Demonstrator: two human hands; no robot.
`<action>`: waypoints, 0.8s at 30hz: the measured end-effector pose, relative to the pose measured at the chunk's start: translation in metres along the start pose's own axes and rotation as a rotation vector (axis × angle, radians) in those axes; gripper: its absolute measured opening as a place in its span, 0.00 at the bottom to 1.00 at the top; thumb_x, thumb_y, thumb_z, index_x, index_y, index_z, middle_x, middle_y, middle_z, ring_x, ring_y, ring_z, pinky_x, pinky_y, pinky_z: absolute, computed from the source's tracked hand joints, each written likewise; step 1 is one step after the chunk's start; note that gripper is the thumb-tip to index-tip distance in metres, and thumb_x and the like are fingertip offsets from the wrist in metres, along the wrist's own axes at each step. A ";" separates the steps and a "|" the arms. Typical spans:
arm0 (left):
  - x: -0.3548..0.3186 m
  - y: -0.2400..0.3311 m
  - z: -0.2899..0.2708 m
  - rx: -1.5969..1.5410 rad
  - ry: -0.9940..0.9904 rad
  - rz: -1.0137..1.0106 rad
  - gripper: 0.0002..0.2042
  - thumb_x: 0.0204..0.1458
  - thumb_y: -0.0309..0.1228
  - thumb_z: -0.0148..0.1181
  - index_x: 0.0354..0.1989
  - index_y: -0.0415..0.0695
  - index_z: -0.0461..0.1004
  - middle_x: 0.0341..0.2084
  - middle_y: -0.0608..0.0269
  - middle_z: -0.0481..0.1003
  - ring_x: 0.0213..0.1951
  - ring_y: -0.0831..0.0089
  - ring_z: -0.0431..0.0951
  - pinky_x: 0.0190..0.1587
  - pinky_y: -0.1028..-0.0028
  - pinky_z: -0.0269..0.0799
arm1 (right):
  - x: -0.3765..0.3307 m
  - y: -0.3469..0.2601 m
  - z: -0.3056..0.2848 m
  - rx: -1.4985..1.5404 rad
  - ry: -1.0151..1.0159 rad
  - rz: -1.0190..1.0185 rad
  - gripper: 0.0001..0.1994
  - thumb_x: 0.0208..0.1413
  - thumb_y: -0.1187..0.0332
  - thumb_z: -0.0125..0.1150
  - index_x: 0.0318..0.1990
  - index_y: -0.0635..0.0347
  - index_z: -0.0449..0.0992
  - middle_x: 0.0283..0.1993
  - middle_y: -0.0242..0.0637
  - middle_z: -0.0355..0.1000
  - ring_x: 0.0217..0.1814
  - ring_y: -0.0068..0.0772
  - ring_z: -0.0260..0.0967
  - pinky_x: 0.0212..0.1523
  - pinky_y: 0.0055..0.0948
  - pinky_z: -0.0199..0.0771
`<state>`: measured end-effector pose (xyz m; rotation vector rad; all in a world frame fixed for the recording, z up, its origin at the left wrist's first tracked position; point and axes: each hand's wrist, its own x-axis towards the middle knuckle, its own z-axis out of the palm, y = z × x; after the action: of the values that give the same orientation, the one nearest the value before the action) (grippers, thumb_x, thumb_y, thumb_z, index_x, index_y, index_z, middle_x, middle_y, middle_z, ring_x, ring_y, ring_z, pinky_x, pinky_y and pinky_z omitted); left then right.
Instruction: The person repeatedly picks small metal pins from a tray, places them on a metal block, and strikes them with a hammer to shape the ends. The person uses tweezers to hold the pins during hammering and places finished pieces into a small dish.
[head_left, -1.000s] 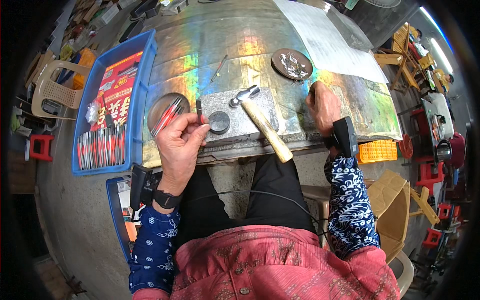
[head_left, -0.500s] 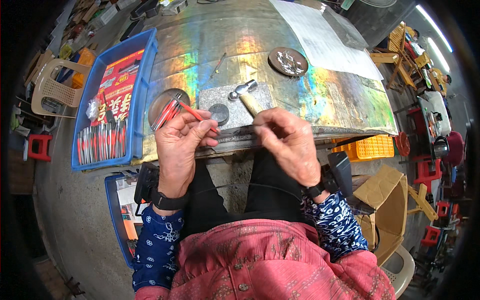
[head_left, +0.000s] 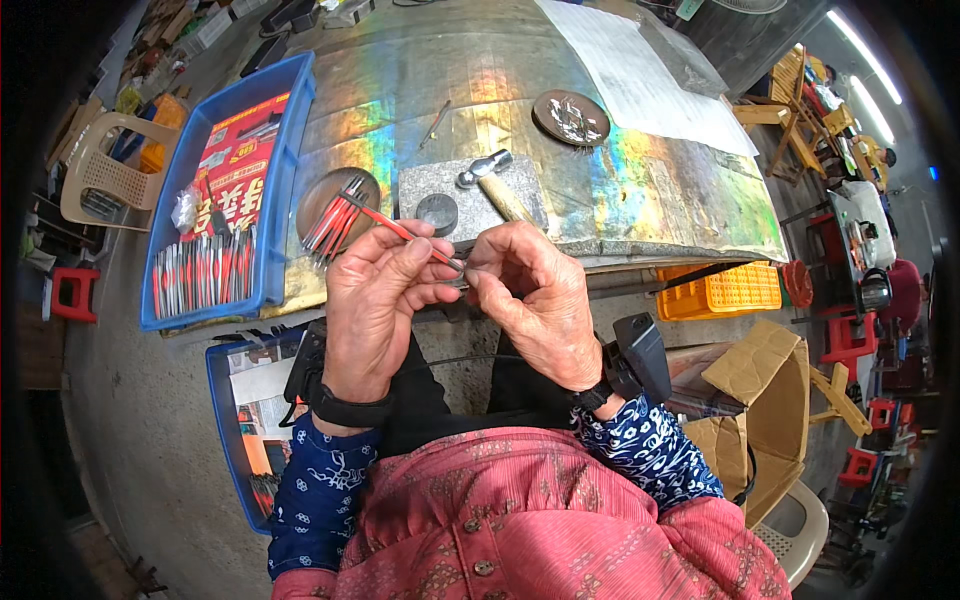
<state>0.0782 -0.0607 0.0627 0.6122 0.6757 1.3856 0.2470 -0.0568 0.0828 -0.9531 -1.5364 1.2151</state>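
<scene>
My left hand [head_left: 378, 300] pinches a thin red-handled tool [head_left: 390, 226] that slants up to the left, its tip pointing toward my right hand [head_left: 528, 298]. My right fingertips meet that tip and seem to pinch something tiny there; what it is stays too small to tell. Both hands hover at the near edge of the metal-topped table [head_left: 640, 190]. Just beyond them lie a grey stone slab [head_left: 470, 200] with a dark round piece [head_left: 437, 212] and a wooden-handled hammer [head_left: 492, 180]. A round dish [head_left: 325, 205] left of the slab holds more red tools.
A blue tray [head_left: 272, 190] at the left holds a red packet and several red-handled tools. A dark round dish [head_left: 570, 118] and a large paper sheet [head_left: 640, 80] lie farther back. A yellow crate [head_left: 722, 290], cardboard box [head_left: 770, 400] and second blue tray [head_left: 225, 400] stand below.
My right hand left the table's right edge and came in to meet my left hand at the red tool's tip. The left hand has drawn slightly toward me.
</scene>
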 end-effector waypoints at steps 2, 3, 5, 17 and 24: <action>-0.001 0.000 0.001 0.005 -0.004 -0.001 0.08 0.59 0.24 0.54 0.46 0.36 0.71 0.36 0.52 0.78 0.33 0.69 0.82 0.34 0.73 0.82 | -0.001 -0.002 0.001 0.003 0.006 -0.012 0.10 0.53 0.83 0.53 0.43 0.67 0.71 0.34 0.33 0.71 0.33 0.18 0.68 0.34 0.20 0.70; -0.002 -0.001 0.001 0.026 -0.001 0.017 0.08 0.59 0.24 0.54 0.46 0.36 0.71 0.36 0.52 0.78 0.33 0.69 0.82 0.34 0.73 0.82 | -0.001 -0.002 0.001 -0.001 0.008 -0.030 0.10 0.53 0.83 0.54 0.43 0.67 0.71 0.34 0.33 0.71 0.33 0.18 0.69 0.34 0.20 0.71; -0.004 -0.002 0.003 0.067 0.009 0.051 0.09 0.59 0.24 0.54 0.46 0.36 0.70 0.35 0.52 0.78 0.33 0.69 0.81 0.33 0.73 0.82 | -0.002 -0.004 0.002 -0.082 0.016 -0.081 0.10 0.52 0.83 0.55 0.42 0.67 0.71 0.33 0.35 0.71 0.33 0.20 0.70 0.34 0.22 0.71; -0.013 -0.009 -0.002 -0.015 0.069 0.055 0.09 0.58 0.23 0.57 0.45 0.34 0.72 0.35 0.51 0.78 0.32 0.69 0.81 0.34 0.72 0.82 | -0.008 0.002 0.006 -0.469 0.040 -0.205 0.06 0.51 0.77 0.63 0.35 0.65 0.72 0.30 0.46 0.70 0.30 0.48 0.71 0.31 0.34 0.71; -0.009 -0.012 -0.006 0.084 0.126 0.105 0.08 0.59 0.25 0.56 0.43 0.34 0.71 0.34 0.52 0.78 0.32 0.69 0.81 0.33 0.73 0.81 | 0.000 0.012 0.015 -0.523 0.079 -0.266 0.04 0.52 0.78 0.61 0.34 0.64 0.71 0.29 0.45 0.69 0.30 0.49 0.70 0.31 0.37 0.70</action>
<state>0.0816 -0.0704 0.0504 0.6383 0.8158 1.5086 0.2326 -0.0581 0.0701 -1.0653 -1.8897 0.5886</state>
